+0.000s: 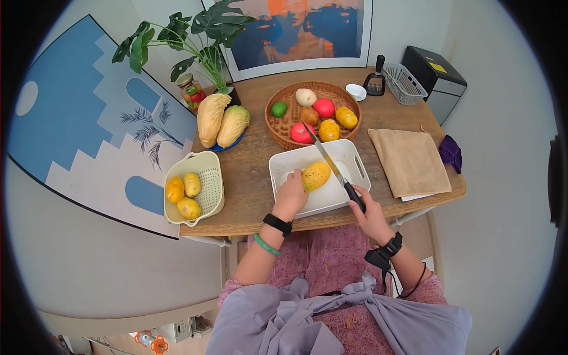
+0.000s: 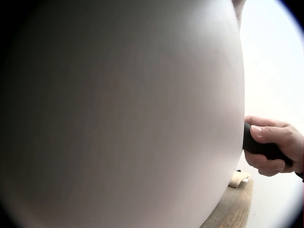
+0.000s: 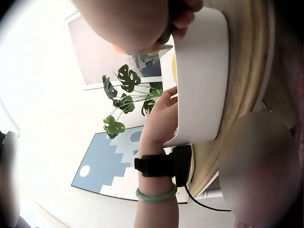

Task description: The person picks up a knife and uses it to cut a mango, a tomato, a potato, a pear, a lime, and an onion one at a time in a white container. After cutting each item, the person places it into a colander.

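My right hand (image 1: 370,214) grips the black handle of a kitchen knife (image 1: 327,155), its long blade slanting up and left past the fruit and over the far rim of a white bin (image 1: 283,157). In that bin, an oblong yellow fruit with dark specks (image 1: 316,176) lies on its side. My left hand (image 1: 291,194) reaches over the near wall and holds the fruit by its left end. In the left wrist view the bin's wall hides the left hand's work, while the right hand (image 2: 278,145) shows around the handle. The right wrist view shows the left hand (image 3: 164,118) behind the bin's wall.
A pale yellow basket (image 1: 211,177) with yellow fruits stands left. Behind the bin is a round wicker tray (image 1: 278,133) of assorted fruits. Cabbages (image 1: 222,124) on a blue plate stand back left; a folded tan cloth (image 1: 408,163) lies right. Farther back is a grey basket (image 1: 405,86).
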Action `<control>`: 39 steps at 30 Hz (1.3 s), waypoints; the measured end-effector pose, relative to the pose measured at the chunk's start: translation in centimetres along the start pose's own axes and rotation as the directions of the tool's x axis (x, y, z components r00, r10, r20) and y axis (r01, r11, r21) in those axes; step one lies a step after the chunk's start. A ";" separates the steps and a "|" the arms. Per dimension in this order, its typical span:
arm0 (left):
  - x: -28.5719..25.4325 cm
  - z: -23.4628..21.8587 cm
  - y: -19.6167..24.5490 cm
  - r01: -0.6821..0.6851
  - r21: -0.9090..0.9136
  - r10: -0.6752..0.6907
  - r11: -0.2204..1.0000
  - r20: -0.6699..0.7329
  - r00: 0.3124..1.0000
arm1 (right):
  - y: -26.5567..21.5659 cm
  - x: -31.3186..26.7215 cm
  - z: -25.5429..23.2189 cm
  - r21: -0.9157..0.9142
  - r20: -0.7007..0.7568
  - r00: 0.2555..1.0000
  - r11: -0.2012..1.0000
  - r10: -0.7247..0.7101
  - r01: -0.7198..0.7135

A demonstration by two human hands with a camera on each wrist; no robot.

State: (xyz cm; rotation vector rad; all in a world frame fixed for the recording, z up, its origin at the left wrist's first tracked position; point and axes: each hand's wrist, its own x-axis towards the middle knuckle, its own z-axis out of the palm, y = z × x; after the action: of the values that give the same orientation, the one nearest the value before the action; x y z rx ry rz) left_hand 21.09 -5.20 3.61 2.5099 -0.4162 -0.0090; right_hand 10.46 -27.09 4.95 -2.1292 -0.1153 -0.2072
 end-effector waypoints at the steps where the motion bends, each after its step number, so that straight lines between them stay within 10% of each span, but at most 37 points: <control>1: 0.0 0.0 0.0 0.002 0.005 -0.002 1.000 0.004 1.000 | -0.1 0.0 0.0 -0.002 -0.018 0.999 0.999 0.034 -0.034; 39: 0.2 0.0 -0.1 0.070 0.001 -0.070 0.998 0.077 0.995 | -0.6 -0.4 0.8 -0.006 -0.008 1.000 1.000 -0.009 0.009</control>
State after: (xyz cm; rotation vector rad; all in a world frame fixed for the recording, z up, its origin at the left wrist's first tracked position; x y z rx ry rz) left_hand 21.37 -5.14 3.59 2.5276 -0.3583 -0.1340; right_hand 10.06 -26.07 4.90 -2.1336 -0.1195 -0.2217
